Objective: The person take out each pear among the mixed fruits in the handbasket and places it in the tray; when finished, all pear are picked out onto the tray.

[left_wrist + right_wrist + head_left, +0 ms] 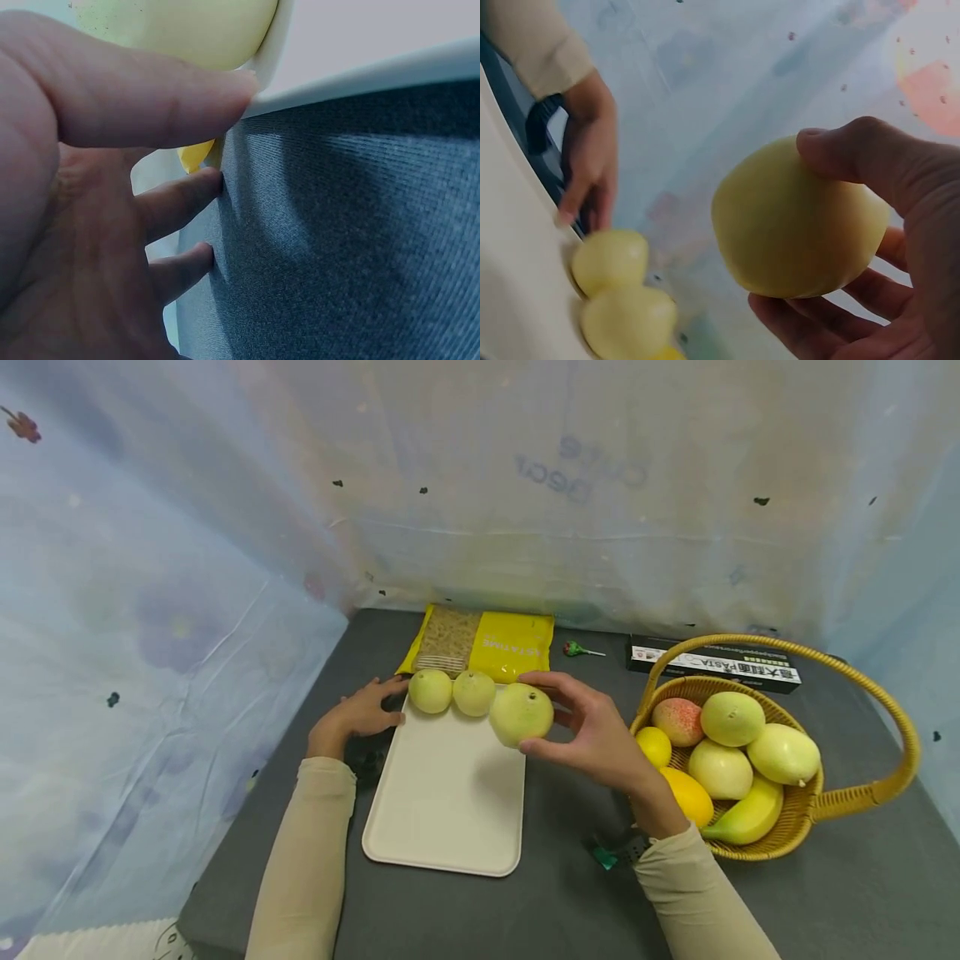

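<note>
A round, pale yellow-green pear (521, 716) is held by my right hand (600, 735), above the right edge of a cream rectangular tray (450, 802). Thumb and fingers grip the fruit from opposite sides in the right wrist view. Two similar pears, a left one (430, 692) and one beside it (473, 693), sit side by side at the tray's far end. At the tray's far left corner is my left hand (360, 710). Its thumb (187, 105) lies at the tray rim and its other fingers reach down to the dark cloth, holding nothing.
A wicker basket (798, 827) with a tall handle stands right, holding a banana (750, 814), a peach (677, 721) and several other fruits. Behind the tray lies a yellow pasta bag (517, 643). A lollipop (577, 649) and a black pasta box (757, 670) lie at the back.
</note>
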`<state>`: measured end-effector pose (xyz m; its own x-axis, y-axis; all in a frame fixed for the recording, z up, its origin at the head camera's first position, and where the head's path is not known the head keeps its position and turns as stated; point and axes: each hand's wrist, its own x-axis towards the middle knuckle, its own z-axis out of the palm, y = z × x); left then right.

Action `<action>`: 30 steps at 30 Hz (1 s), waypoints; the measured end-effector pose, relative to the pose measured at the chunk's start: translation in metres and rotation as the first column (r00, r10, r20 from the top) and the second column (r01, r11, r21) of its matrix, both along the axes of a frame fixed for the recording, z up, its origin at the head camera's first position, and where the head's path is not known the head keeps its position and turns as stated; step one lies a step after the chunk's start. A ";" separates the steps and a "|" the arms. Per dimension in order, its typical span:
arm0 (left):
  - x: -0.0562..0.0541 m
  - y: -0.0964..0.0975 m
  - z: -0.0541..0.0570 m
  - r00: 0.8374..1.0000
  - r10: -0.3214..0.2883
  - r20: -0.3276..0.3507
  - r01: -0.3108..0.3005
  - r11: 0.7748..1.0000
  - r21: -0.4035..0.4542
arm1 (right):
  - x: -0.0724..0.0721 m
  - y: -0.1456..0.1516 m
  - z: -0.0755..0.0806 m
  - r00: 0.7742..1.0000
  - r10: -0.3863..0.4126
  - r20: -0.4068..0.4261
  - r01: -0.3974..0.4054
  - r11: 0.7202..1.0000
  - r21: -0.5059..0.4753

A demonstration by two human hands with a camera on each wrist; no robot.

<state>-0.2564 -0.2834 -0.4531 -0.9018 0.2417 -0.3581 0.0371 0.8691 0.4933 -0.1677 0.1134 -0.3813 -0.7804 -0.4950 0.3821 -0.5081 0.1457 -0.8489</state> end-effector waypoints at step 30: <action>0.002 0.001 0.000 0.999 -0.013 -0.038 0.013 1.000 0.016 | -0.051 -0.135 -0.100 0.987 0.095 0.130 -0.107 0.990 0.094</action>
<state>-0.2543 -0.2827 -0.4535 -0.9116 0.2590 -0.3193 0.0674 0.8603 0.5053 -0.2188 -0.0216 -0.4815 -0.7627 -0.6047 0.2296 -0.4157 0.1863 -0.8902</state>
